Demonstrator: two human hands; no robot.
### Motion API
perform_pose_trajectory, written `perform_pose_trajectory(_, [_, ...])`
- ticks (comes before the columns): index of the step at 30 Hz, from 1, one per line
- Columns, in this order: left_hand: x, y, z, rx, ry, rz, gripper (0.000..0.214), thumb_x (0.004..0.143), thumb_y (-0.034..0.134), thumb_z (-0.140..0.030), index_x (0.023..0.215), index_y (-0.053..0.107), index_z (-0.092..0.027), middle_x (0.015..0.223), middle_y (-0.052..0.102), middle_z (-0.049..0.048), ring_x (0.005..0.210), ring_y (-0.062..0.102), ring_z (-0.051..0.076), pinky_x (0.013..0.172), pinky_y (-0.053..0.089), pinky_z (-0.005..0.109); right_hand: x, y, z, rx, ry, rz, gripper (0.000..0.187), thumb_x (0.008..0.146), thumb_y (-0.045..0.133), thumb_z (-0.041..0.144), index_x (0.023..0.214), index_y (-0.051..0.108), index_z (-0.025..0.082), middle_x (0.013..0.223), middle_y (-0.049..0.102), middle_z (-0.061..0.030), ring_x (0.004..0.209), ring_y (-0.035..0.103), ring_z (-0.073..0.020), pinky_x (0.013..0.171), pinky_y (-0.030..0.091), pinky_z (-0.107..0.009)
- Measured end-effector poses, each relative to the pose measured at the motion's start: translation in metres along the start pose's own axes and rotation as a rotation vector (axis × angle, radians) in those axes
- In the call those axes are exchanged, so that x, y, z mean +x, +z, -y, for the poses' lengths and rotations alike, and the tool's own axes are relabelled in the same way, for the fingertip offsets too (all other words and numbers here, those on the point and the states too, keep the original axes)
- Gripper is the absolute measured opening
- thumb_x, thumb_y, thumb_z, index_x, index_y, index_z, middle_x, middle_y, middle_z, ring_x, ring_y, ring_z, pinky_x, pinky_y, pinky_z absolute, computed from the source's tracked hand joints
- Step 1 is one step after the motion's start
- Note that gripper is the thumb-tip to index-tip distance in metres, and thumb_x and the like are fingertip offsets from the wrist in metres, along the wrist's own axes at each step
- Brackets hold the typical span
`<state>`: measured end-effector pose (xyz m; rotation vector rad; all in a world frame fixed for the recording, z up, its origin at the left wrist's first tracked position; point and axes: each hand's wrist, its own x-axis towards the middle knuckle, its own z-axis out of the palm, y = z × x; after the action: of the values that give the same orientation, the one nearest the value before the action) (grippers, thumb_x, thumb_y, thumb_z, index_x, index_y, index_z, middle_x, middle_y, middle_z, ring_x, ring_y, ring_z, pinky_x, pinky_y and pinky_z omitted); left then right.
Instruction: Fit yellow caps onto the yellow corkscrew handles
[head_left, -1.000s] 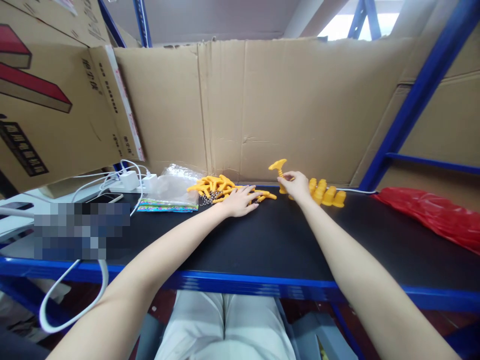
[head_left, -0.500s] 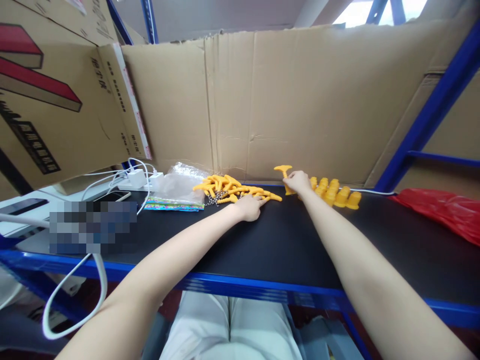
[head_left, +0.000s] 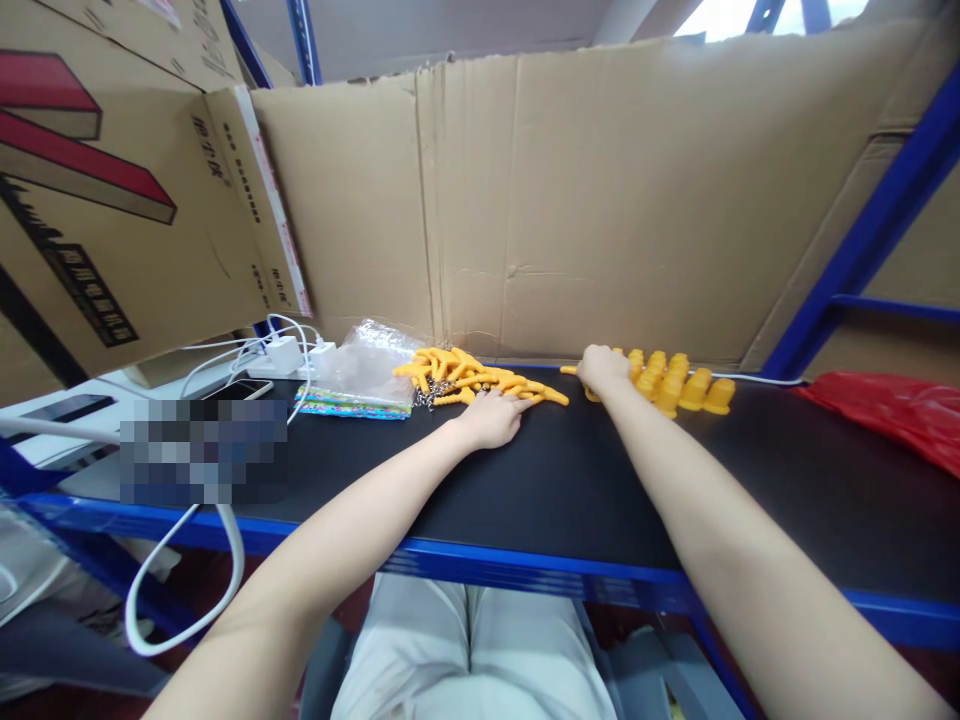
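My left hand lies at the front of a pile of yellow-orange curved pieces, index finger stretched out along one at the right end. Small metal chains show among them. My right hand is closed over a yellow T-shaped piece; only one end of its crossbar sticks out to the left, the rest hidden by the fingers. Yellow cup-shaped pieces stand in rows just right of that hand. Part of another yellow piece shows beneath it.
Clear plastic bags and colourful printed packets lie left of the pile. Further left are chargers with white cables and a phone. A red plastic bag lies at right. Cardboard walls the back of the black tabletop.
My right hand has come down over the T-shaped piece, whose crossbar stood above the fingers before and is now low and mostly covered. My left hand has stayed by the pile.
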<state>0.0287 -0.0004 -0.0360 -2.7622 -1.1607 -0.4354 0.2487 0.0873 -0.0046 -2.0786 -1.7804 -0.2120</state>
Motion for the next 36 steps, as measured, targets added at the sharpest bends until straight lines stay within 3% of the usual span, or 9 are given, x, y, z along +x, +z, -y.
perform_pose_trajectory(3, [0.0,0.0,0.002,-0.027,0.01,-0.002,0.046,0.087,0.038,-0.022,0.131,0.048,-0.026,0.133,0.053,0.0044,0.119,0.049,0.024,0.101,0.037,0.044,0.002,-0.023,-0.001,-0.081,0.084,0.052,0.033,0.08,0.054,0.024,0.106,0.068,0.009,0.107,0.064,-0.0225,0.1,0.061,-0.03,0.078,0.047,-0.038])
perform_pose_trajectory(7, [0.0,0.0,0.002,-0.054,0.009,0.008,0.046,0.088,0.037,-0.022,0.133,0.047,-0.027,0.133,0.052,0.0046,0.122,0.048,0.023,0.104,0.033,0.044,-0.002,-0.05,-0.015,-0.083,-0.081,0.241,0.021,0.077,0.062,0.029,0.095,0.072,0.024,0.103,0.068,-0.0074,0.1,0.06,-0.0263,0.086,0.043,-0.04])
perform_pose_trajectory(11, [0.001,0.0,0.001,-0.042,0.004,0.023,0.046,0.088,0.037,-0.021,0.133,0.047,-0.024,0.133,0.053,0.0063,0.122,0.047,0.024,0.103,0.033,0.044,-0.01,-0.045,-0.032,-0.063,-0.179,0.356,0.022,0.067,0.074,0.032,0.089,0.073,0.028,0.098,0.07,-0.0053,0.098,0.061,-0.0279,0.092,0.038,-0.046])
perform_pose_trajectory(18, [0.001,0.002,0.004,-0.063,0.037,-0.022,0.046,0.087,0.039,-0.021,0.132,0.047,-0.03,0.133,0.053,0.0025,0.121,0.048,0.023,0.105,0.033,0.043,-0.015,-0.009,-0.043,-0.126,-0.299,0.162,0.017,0.08,0.06,0.029,0.091,0.072,0.027,0.097,0.07,-0.0081,0.102,0.059,-0.0284,0.104,0.014,-0.057])
perform_pose_trajectory(25, [0.001,0.002,0.002,-0.086,0.006,-0.057,0.043,0.087,0.04,-0.022,0.127,0.052,-0.03,0.128,0.056,0.0015,0.115,0.053,0.023,0.103,0.036,0.043,-0.02,-0.005,-0.046,-0.289,-0.261,0.082,0.027,0.087,0.048,0.03,0.093,0.072,0.02,0.099,0.068,-0.0153,0.102,0.058,-0.0316,0.102,0.007,-0.061])
perform_pose_trajectory(30, [0.003,0.001,-0.004,-0.056,-0.068,-0.082,0.038,0.087,0.039,-0.019,0.119,0.06,-0.027,0.123,0.061,0.0025,0.111,0.055,0.025,0.096,0.039,0.044,-0.022,-0.015,-0.051,-0.239,-0.222,0.07,0.028,0.087,0.047,0.03,0.101,0.07,0.022,0.11,0.065,-0.0129,0.108,0.054,-0.0319,0.1,0.011,-0.063])
perform_pose_trajectory(33, [0.006,0.003,-0.006,-0.003,-0.095,-0.108,0.039,0.085,0.04,-0.015,0.116,0.061,-0.024,0.117,0.064,0.0039,0.11,0.055,0.026,0.096,0.036,0.047,-0.022,-0.03,-0.056,-0.221,-0.11,0.027,0.033,0.088,0.043,0.028,0.11,0.066,0.022,0.114,0.064,-0.0115,0.109,0.054,-0.0294,0.098,0.022,-0.057])
perform_pose_trajectory(36, [0.007,0.004,-0.007,0.02,-0.097,-0.149,0.039,0.085,0.039,-0.011,0.114,0.061,-0.022,0.111,0.067,0.006,0.108,0.056,0.025,0.098,0.033,0.049,-0.024,-0.044,-0.059,-0.225,0.002,0.038,0.032,0.086,0.045,0.029,0.106,0.068,0.021,0.111,0.064,-0.0126,0.108,0.054,-0.0293,0.092,0.03,-0.051])
